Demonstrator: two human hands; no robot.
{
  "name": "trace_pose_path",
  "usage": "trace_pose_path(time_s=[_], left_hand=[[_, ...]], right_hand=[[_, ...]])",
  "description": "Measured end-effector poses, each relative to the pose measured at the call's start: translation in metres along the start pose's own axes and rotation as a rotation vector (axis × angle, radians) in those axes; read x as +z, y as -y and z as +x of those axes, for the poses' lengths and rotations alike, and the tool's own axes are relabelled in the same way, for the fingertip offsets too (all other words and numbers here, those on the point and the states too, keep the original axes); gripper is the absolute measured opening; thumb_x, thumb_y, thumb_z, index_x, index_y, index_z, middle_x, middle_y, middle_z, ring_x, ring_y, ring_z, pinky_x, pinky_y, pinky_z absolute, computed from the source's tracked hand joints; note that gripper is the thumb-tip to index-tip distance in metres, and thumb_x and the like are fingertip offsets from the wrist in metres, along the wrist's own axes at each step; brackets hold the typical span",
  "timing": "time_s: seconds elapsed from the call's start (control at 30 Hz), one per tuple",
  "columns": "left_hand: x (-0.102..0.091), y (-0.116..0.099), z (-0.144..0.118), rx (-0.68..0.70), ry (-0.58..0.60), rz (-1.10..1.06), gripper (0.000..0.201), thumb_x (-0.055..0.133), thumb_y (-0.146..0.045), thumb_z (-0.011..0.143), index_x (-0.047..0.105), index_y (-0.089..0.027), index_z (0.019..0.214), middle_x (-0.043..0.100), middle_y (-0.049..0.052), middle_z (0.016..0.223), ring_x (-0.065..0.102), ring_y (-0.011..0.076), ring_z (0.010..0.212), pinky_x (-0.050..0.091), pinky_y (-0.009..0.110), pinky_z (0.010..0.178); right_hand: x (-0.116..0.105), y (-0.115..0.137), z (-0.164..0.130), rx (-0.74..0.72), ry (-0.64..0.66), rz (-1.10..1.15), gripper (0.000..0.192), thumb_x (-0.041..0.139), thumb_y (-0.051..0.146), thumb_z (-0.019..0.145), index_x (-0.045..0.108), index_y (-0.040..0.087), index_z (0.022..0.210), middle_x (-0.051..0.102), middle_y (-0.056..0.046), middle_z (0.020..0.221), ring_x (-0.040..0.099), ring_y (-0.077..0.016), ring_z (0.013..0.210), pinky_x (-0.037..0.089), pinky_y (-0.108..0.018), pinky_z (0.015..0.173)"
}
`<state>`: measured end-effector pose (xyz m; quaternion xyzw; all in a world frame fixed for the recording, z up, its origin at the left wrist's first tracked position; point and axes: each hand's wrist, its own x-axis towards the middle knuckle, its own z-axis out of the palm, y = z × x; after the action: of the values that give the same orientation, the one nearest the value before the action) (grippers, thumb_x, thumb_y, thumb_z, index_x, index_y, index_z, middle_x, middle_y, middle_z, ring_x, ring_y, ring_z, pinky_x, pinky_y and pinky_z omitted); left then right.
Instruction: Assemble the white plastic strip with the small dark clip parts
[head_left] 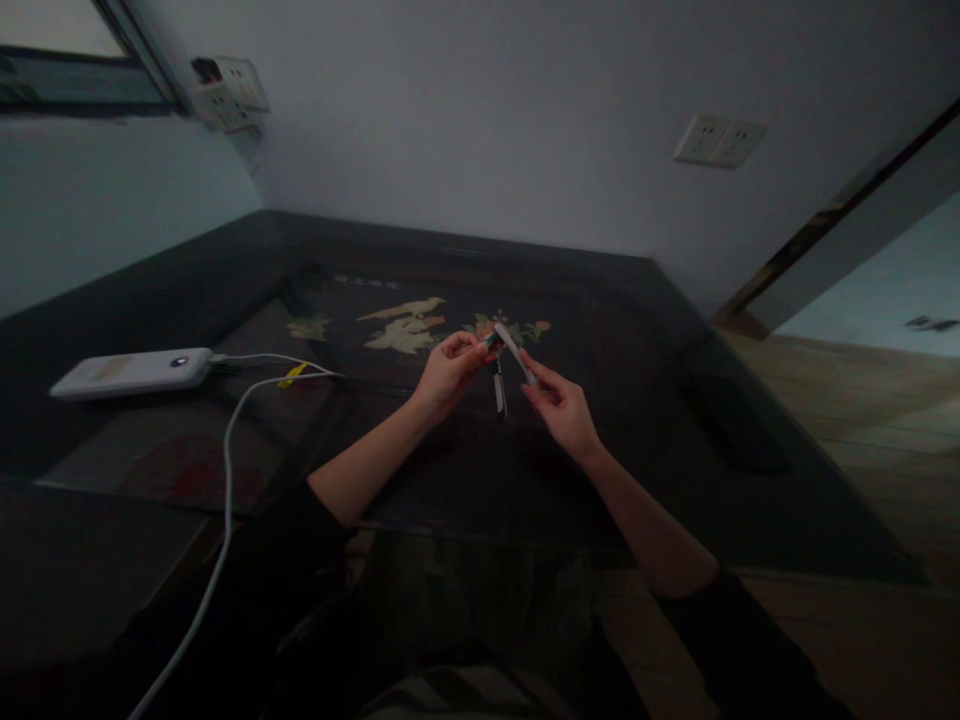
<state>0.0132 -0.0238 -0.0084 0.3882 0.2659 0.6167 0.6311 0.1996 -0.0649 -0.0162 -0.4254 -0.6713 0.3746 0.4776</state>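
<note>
**Q:** what've you got in your hands there?

**Me:** my left hand (448,372) is curled, fingertips pinched on one end of a small slim silvery folding tool (508,362). My right hand (564,408) pinches the pale arm of it between thumb and forefinger. A darker part hangs down between my hands. Too dim to tell what it is exactly.

**Q:** and the room?

**Me:** dark glossy table with a bird-and-flower inlay (409,325), grey wall, wood floor on my right. White rectangular power bank (133,371) with its white cable (225,470) sits well off to my left. The tool's held above the table, mid-air, right by the inlay.
</note>
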Motion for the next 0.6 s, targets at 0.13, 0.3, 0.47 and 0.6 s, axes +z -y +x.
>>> trace_pose_path(time_s=[0.13, 0.3, 0.47, 0.6], left_hand=[[0.004, -0.003, -0.003, 0.004, 0.036, 0.01, 0.038, 0.089, -0.03, 0.059, 0.056, -0.017, 0.072, 0.073, 0.001, 0.085, 0.071, 0.0166, 0.092, 0.053, 0.025, 0.082], [0.008, -0.004, -0.007, -0.032, 0.06, 0.071, 0.039, 0.089, -0.028, 0.06, 0.057, -0.017, 0.08, 0.074, 0.004, 0.091, 0.071, 0.0198, 0.097, 0.053, 0.03, 0.087], [0.008, 0.005, -0.009, -0.142, 0.093, 0.11, 0.044, 0.088, -0.023, 0.06, 0.058, -0.016, 0.092, 0.075, 0.007, 0.095, 0.071, 0.0179, 0.09, 0.053, 0.03, 0.084], [0.008, 0.015, -0.012, -0.194, 0.111, 0.175, 0.047, 0.087, -0.019, 0.06, 0.059, -0.015, 0.097, 0.074, 0.006, 0.093, 0.07, 0.0157, 0.085, 0.052, 0.029, 0.082]], right_hand=[[-0.002, -0.001, 0.001, 0.042, -0.041, 0.067, 0.058, 0.061, 0.034, 0.086, 0.053, 0.022, 0.142, 0.055, 0.002, 0.068, 0.034, -0.008, 0.048, 0.03, -0.022, 0.041], [-0.004, 0.001, 0.002, 0.039, -0.115, 0.118, 0.065, 0.065, 0.035, 0.085, 0.046, 0.024, 0.145, 0.053, 0.004, 0.066, 0.037, -0.0089, 0.048, 0.035, -0.023, 0.043], [-0.001, 0.0, 0.0, -0.047, -0.099, -0.053, 0.042, 0.065, 0.029, 0.083, 0.064, 0.017, 0.123, 0.068, -0.005, 0.086, 0.055, -0.0134, 0.063, 0.049, -0.027, 0.06], [0.002, -0.002, -0.001, -0.122, -0.075, -0.212, 0.033, 0.066, 0.025, 0.082, 0.067, 0.018, 0.115, 0.071, -0.007, 0.099, 0.062, -0.0169, 0.072, 0.051, -0.031, 0.069]])
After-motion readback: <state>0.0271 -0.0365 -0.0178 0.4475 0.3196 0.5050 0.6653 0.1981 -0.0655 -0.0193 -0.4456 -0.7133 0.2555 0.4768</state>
